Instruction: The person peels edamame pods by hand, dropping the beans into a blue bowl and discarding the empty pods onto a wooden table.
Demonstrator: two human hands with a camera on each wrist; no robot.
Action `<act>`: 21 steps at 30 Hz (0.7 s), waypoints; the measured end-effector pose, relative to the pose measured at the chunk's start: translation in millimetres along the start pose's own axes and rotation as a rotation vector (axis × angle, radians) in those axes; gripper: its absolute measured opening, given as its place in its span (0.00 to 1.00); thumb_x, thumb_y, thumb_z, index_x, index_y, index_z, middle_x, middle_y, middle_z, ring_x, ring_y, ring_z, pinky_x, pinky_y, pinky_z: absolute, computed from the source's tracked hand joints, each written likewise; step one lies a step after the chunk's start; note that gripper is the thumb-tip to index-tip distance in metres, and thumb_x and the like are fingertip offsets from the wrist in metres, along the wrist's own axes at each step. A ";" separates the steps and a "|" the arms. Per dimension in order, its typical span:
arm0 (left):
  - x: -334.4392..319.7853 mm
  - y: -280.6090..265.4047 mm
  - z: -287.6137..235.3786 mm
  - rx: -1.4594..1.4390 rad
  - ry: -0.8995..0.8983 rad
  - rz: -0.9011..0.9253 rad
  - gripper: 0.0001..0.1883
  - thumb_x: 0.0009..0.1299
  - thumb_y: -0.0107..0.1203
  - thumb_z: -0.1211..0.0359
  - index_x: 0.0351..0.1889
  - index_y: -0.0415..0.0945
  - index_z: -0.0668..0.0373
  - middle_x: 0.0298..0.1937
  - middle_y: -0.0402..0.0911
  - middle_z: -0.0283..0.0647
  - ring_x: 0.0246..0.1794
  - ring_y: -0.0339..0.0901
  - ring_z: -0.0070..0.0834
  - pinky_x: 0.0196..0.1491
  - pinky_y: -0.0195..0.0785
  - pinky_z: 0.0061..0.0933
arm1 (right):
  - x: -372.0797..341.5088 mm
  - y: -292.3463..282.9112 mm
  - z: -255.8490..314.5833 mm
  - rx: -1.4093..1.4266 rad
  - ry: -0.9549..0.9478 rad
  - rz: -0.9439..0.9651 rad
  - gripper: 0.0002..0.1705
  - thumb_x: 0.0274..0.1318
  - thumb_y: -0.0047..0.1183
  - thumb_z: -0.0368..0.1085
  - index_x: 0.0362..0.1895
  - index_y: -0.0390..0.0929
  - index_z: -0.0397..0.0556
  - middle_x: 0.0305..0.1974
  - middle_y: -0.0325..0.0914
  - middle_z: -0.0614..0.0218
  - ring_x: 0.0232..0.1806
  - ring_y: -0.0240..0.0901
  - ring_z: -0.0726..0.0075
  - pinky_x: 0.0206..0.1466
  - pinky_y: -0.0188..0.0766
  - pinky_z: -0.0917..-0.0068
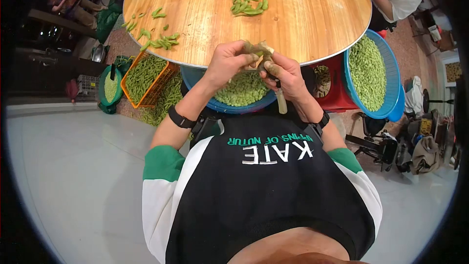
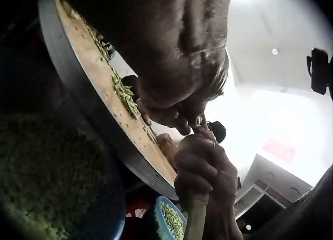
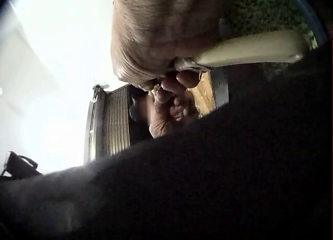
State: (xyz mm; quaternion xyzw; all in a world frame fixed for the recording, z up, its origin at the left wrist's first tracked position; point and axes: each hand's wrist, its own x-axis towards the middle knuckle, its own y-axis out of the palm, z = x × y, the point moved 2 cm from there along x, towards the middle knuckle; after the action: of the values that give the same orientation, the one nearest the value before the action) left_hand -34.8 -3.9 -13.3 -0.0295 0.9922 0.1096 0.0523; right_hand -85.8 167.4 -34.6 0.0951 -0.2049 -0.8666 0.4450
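Observation:
Over the round table's near edge the two hands meet, fingertips close together. The left hand [image 1: 229, 62] pinches a small green pod [image 1: 251, 49], partly hidden by fingers. Curled fingers of the right hand [image 1: 288, 77] grip a tool with a pale handle [image 1: 282, 101], which sticks out below the hand; its working end is hidden. In the left wrist view the handle [image 2: 196, 219] points down from the right hand [image 2: 200, 170], beside the left hand [image 2: 182, 58]. The right wrist view shows the handle [image 3: 250, 48] under the right hand [image 3: 161, 34], the left hand [image 3: 166, 112] beyond.
Green pods [image 1: 249, 5] lie scattered on the wooden table [image 1: 195, 19]. Below the hands is a blue basin of shelled beans [image 1: 242, 90]. An orange crate of pods [image 1: 144, 78] stands left, another blue basin [image 1: 388, 68] right. Another person's arm [image 1: 383, 2] reaches the table's far right.

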 end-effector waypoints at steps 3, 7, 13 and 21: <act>0.9 -10.3 8.8 -0.160 -0.132 0.085 0.03 0.66 0.55 0.74 0.37 0.76 0.63 0.28 0.78 0.33 0.23 0.71 0.14 0.21 0.58 0.12 | 0.7 -0.1 2.6 0.058 0.036 0.050 0.19 0.66 0.40 0.33 0.58 0.67 0.40 0.29 0.70 0.70 0.18 0.56 0.84 0.18 0.53 0.86; -7.5 -3.2 12.7 -0.444 -0.232 0.078 0.02 0.67 0.55 0.73 0.34 0.77 0.61 0.25 0.77 0.33 0.21 0.70 0.14 0.20 0.57 0.13 | 0.1 0.0 -7.5 -0.083 0.014 0.050 0.20 0.64 0.44 0.31 0.59 0.67 0.40 0.29 0.72 0.71 0.18 0.58 0.86 0.19 0.54 0.87; -14.1 -6.4 27.9 -0.171 -0.122 -0.058 0.02 0.65 0.53 0.74 0.29 0.74 0.60 0.20 0.72 0.30 0.16 0.64 0.12 0.17 0.53 0.12 | 2.9 9.1 -9.1 -0.297 -0.023 -0.075 0.17 0.60 0.49 0.29 0.54 0.71 0.42 0.30 0.75 0.74 0.25 0.65 0.86 0.26 0.61 0.86; -35.8 -21.9 8.0 0.544 -0.021 -0.088 0.09 0.59 0.55 0.67 0.27 0.76 0.66 0.21 0.76 0.42 0.21 0.72 0.30 0.27 0.64 0.28 | 8.9 7.4 -21.3 -0.592 -0.152 -0.038 0.12 0.56 0.54 0.30 0.45 0.74 0.41 0.25 0.76 0.67 0.26 0.72 0.77 0.28 0.68 0.78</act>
State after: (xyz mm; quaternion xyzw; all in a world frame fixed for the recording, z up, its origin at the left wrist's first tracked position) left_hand 3.0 -21.8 -21.9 -0.0563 0.9823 -0.1628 0.0730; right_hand -78.1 150.5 -50.3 -0.1001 0.0254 -0.9014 0.4205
